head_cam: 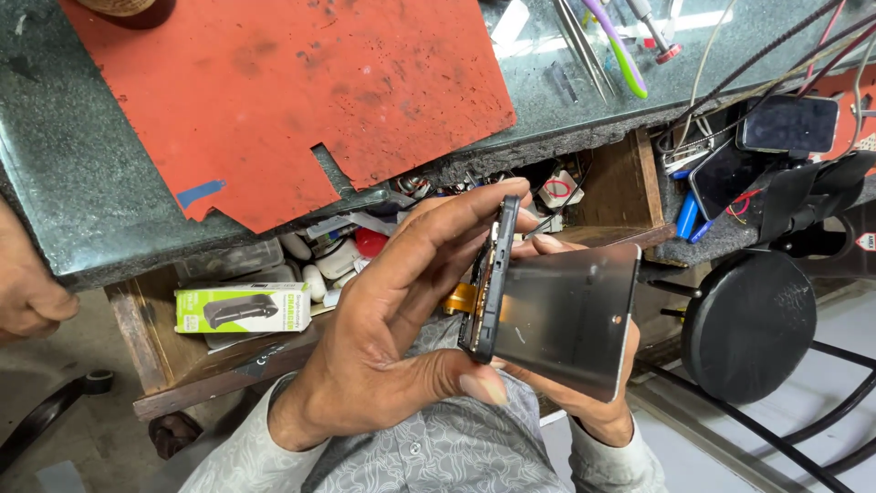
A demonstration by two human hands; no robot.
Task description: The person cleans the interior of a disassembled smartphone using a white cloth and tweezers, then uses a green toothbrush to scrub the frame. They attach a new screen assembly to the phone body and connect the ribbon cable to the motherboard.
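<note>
My left hand (388,319) grips the dark frame of an opened smartphone (488,274), held on edge, with fingers over its top and the thumb under its lower end. The phone's screen panel (566,319) is hinged away from the frame to the right. My right hand (584,402) supports that panel from behind and below, mostly hidden by it. An orange flex cable (459,297) shows at the frame's left side. Both hands are over an open wooden drawer (164,356).
A worn red mat (292,82) lies on the dark stone bench (82,183). Tweezers and tools (602,41) lie at the back. The drawer holds a green-and-white box (242,309) and small parts. Two phones (785,123), cables and a round black stool (748,324) are right. Another person's hand (27,283) is at the left edge.
</note>
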